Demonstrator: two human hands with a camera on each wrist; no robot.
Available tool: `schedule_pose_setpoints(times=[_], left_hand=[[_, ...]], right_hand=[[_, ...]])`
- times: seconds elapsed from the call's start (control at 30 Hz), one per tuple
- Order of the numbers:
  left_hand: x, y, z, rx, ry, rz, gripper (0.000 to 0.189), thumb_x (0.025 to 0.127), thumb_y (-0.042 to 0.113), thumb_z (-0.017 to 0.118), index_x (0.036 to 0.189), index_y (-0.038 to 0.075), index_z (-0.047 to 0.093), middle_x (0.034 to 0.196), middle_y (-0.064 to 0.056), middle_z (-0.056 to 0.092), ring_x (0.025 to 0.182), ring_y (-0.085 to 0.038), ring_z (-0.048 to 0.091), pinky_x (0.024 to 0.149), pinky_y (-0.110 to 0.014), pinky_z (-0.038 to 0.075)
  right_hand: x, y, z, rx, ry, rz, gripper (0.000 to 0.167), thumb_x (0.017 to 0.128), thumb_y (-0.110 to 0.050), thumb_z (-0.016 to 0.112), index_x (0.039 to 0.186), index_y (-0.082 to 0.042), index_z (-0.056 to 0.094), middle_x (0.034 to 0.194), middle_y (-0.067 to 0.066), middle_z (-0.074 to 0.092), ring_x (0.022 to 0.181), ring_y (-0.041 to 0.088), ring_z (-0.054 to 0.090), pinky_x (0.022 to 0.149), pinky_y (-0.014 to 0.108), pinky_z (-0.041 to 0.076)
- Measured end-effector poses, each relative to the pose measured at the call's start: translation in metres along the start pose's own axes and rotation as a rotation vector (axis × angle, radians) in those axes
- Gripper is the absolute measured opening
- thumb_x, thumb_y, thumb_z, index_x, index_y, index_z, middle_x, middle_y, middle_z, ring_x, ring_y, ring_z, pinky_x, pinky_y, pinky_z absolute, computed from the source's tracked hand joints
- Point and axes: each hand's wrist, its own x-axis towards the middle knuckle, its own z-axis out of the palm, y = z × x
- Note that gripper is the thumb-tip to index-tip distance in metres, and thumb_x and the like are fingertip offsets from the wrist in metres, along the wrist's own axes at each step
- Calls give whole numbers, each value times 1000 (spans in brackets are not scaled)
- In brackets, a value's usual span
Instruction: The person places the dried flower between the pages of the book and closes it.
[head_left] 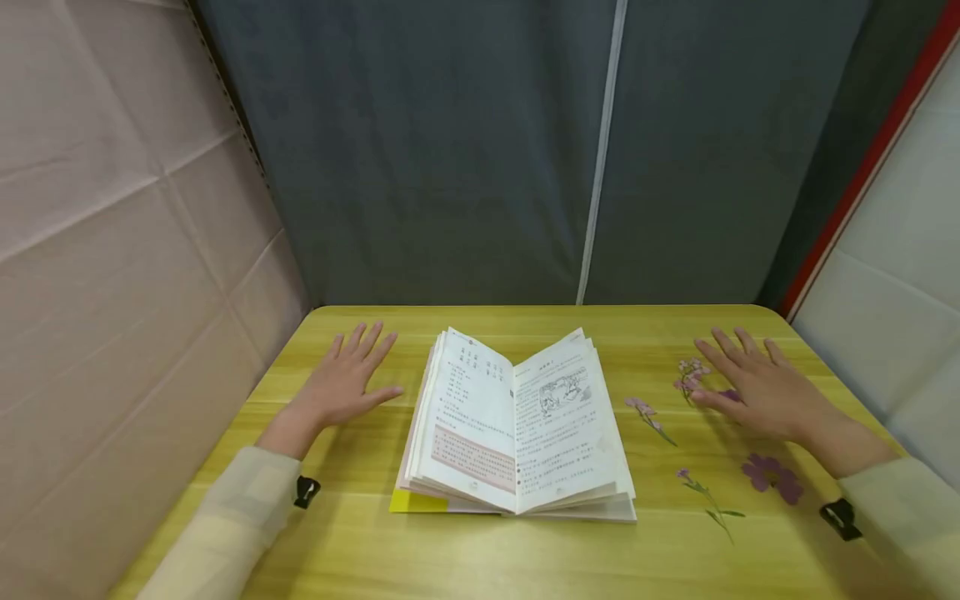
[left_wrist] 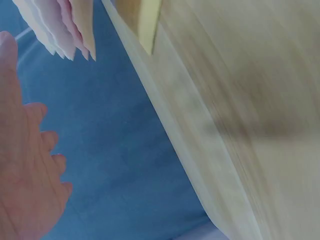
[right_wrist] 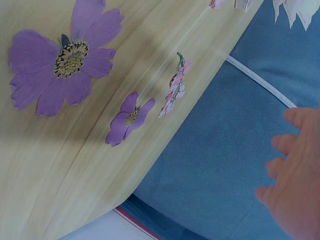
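An open book with printed pages lies in the middle of the wooden table, a yellow cover edge showing at its lower left. My left hand hovers to the left of the book, fingers spread and holding nothing; the left wrist view shows the same hand apart from the page edges. On the other side, my right hand is held over the table with its fingers spread and nothing in it. Below it lie a large purple flower, a smaller purple flower and a pink flower sprig.
Two more flower sprigs, one pink and one thin-stemmed, lie right of the book. A dark curtain hangs behind the table. Pale fabric walls stand at both sides.
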Motion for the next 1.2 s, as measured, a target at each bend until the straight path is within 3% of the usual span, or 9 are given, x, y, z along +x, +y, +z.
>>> schedule_pose_setpoints(times=[0.13, 0.27, 0.4, 0.57, 0.87, 1.2], left_hand=[[3, 13, -3, -60, -6, 41, 86, 93, 59, 53, 157, 13, 17, 161, -14, 7, 146, -38, 5, 114, -55, 4], [7, 29, -5, -80, 5, 121, 83, 94, 59, 50, 156, 12, 20, 161, -12, 10, 146, -36, 8, 114, -54, 6], [11, 43, -6, -75, 7, 209, 81, 95, 61, 45, 156, 13, 22, 161, -10, 12, 146, -34, 9, 115, -53, 7], [11, 51, 1, -104, 18, 275, 75, 97, 56, 46, 155, 13, 27, 160, -12, 19, 145, -35, 14, 114, -54, 10], [1, 49, 15, -187, -1, 248, 64, 100, 46, 47, 149, 6, 39, 153, -16, 33, 142, -36, 24, 114, -53, 12], [-7, 44, 31, -126, -49, 221, 80, 94, 63, 46, 149, 5, 38, 153, -16, 34, 141, -37, 28, 113, -53, 18]], right_hand=[[-3, -1, 1, 13, 4, -4, 83, 95, -49, 56, 154, -2, 20, 151, 35, 21, 137, 56, 13, 109, 61, -10], [-6, -1, 2, 23, -9, 2, 82, 96, -48, 55, 154, -2, 20, 151, 35, 21, 138, 55, 11, 108, 60, -13], [-9, -1, 4, 21, -22, 8, 81, 97, -48, 54, 154, -2, 20, 151, 35, 21, 138, 55, 11, 109, 61, -10], [-14, 0, 6, 24, -19, 10, 79, 98, -47, 54, 154, -1, 22, 151, 35, 21, 137, 56, 10, 108, 64, -6], [-24, -3, 21, 79, 8, -2, 70, 100, -41, 53, 153, -4, 26, 148, 35, 27, 133, 57, 23, 108, 65, 0], [-29, -19, 31, 106, 46, -15, 65, 97, -41, 58, 145, 0, 42, 138, 31, 45, 116, 52, 49, 92, 64, 38]])
